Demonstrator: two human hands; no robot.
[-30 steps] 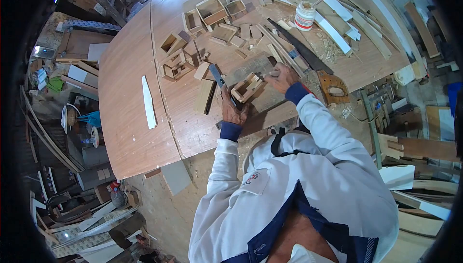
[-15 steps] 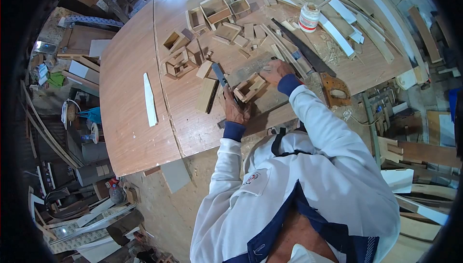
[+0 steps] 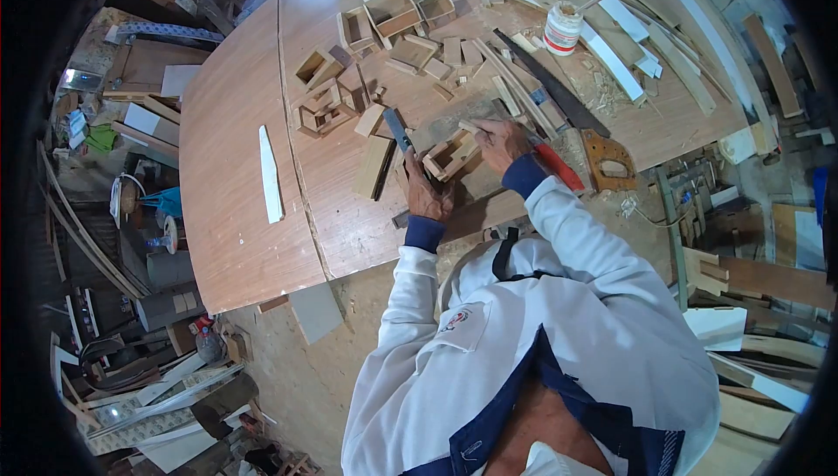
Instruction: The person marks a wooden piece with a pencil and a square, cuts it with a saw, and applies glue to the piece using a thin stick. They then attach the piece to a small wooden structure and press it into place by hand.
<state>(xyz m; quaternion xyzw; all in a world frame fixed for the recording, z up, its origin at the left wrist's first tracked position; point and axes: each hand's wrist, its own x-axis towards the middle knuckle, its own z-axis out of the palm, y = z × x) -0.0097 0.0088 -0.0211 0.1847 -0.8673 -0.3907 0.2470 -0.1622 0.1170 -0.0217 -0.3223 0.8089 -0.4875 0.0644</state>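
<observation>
Right hand returned, pinching open-topped wooden box; left hand grips hammer.

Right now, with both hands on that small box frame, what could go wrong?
1. The left hand grips a hammer right beside the small wooden frame that the right hand steadies; a mis-hit could catch those fingers.
2. The handsaw lies just past the right hand, so a reach that way could meet its blade.
3. Loose wood offcuts crowd the table; the frame could shift or tip.
</observation>
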